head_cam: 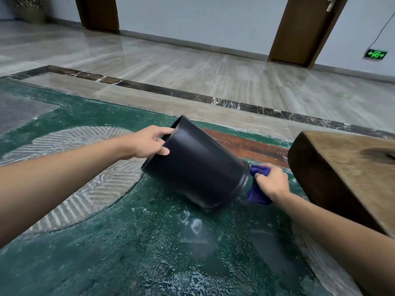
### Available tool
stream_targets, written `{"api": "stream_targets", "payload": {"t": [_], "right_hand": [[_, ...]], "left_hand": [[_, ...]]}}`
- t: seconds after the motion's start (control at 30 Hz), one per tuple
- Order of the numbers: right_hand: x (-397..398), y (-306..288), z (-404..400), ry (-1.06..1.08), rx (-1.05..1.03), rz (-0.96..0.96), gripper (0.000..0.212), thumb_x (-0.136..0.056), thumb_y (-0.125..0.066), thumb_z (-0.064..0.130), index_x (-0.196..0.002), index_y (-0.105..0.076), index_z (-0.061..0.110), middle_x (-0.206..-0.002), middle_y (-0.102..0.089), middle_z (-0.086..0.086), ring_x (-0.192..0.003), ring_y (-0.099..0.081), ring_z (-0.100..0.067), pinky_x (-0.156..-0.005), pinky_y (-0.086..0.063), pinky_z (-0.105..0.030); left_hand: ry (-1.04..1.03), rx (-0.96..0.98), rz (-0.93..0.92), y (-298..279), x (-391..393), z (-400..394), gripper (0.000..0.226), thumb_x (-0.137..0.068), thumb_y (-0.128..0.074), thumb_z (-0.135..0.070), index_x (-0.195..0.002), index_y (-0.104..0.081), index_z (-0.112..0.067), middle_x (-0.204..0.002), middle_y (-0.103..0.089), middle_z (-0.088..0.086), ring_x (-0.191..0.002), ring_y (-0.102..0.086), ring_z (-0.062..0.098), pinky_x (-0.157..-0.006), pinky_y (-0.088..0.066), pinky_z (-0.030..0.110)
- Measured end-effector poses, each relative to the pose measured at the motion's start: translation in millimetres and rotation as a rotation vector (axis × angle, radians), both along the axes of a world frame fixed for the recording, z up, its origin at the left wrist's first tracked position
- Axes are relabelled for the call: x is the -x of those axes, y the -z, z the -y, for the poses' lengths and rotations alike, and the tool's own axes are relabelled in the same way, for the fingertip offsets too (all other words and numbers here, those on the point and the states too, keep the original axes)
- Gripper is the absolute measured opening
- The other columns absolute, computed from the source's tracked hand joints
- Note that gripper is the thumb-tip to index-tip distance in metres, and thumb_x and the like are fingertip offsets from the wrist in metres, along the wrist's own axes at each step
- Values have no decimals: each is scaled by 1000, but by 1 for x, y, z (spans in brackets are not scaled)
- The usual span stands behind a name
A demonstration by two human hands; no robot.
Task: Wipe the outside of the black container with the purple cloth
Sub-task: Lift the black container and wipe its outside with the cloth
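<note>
Right now the black container (192, 165) is tipped over on its side, with the open mouth to the left and the base to the lower right, and only its lower edge seems to touch the green floor (128, 253). The left hand (149, 144) grips the rim, fingers going inside the mouth and the thumb pressed on the outer wall, so this hand carries most of the tilt. The right hand (270, 181) is closed around the purple cloth (257, 189) and holds it at the base of the container, just beside the bottom ring; I cannot tell if the cloth really touches the black surface or is only very near. A wooden bench (342, 171) stands close on the right. I think the main danger is the rim grip: the wall looks smooth and shiny, so a strong push with the cloth may turn the container in the fingers or make it slip onto the floor. Also the floor looks wet or glossy, so the resting edge could slide away. The right arm has little room beside the bench, and a wide stroke may knock against it.
</note>
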State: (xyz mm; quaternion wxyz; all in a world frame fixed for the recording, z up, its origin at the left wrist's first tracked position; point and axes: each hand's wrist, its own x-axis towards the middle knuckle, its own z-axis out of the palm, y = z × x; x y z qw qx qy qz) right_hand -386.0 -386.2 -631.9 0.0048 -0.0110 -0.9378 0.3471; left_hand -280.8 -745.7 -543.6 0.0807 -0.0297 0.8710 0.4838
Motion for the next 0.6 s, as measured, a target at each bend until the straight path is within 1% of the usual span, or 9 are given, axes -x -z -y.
{"api": "stream_targets", "payload": {"t": [0.07,0.13,0.23,0.3,0.33,0.4,0.47,0.5,0.6], "right_hand": [[0,-18,-6,-61,-85,-93,41,-82,-67,25,-123,-69,29,-118,-75,-8,-109,-66,-35,-91,-52,-37],[-2,-36,-11,-186,-171,-153,49,-79,-68,32,-128,-62,33,-115,-75,-9,-108,-66,-37,-92,-53,-41],[-5,-59,-13,-392,-269,-183,68,-69,-61,40,-135,-47,50,-101,-77,-8,-84,-69,-32,-83,-55,-41],[-8,-67,-7,-516,-298,-198,79,-68,-60,39,-140,-36,58,-87,-77,-10,-71,-68,-28,-77,-57,-42],[-9,-70,-3,-582,-328,-196,83,-68,-60,37,-143,-31,60,-78,-76,-9,-67,-67,-27,-73,-57,-41],[-12,-71,3,-708,-444,-175,87,-70,-61,32,-145,-27,61,-61,-69,-3,-60,-63,-23,-66,-55,-39],[-14,-70,7,-795,-598,-133,77,-72,-62,31,-139,-38,59,-58,-60,9,-62,-59,-20,-66,-54,-38],[-16,-68,8,-815,-645,-115,67,-73,-64,32,-132,-47,55,-61,-57,15,-66,-59,-21,-69,-53,-37],[-25,-59,12,-867,-610,-102,42,-75,-67,28,-113,-60,44,-79,-69,13,-71,-62,-22,-74,-55,-37]], "left_hand": [[79,43,-14,-2,-4,-1,58,-90,-55,10,-127,-56,-35,-100,-80,0,-94,-74,12,-85,-53,21],[149,121,-45,-4,-5,-2,45,-86,-54,11,-107,-68,-27,-99,-80,-1,-96,-75,12,-87,-56,24],[176,250,-114,-8,-7,-6,24,-77,-58,4,-81,-69,-17,-85,-79,3,-80,-70,13,-86,-56,37],[174,359,-176,-6,-8,-9,15,-73,-62,-6,-72,-68,-19,-76,-75,-4,-73,-65,8,-81,-54,33],[180,406,-202,-6,-9,-13,14,-72,-62,-8,-70,-69,-21,-76,-74,-6,-76,-66,8,-86,-57,33],[231,431,-214,-8,-12,-19,28,-71,-57,-5,-65,-73,-27,-84,-75,-11,-96,-70,7,-93,-57,34],[319,439,-231,-9,-16,-18,43,-65,-45,0,-58,-72,-33,-85,-70,-25,-109,-68,4,-94,-56,28],[373,476,-245,-11,-18,-15,44,-61,-42,2,-56,-71,-32,-82,-67,-30,-111,-67,5,-93,-54,25],[497,697,-302,-10,-28,3,36,-61,-46,6,-56,-65,-25,-80,-57,-37,-118,-64,5,-87,-46,19]]}}
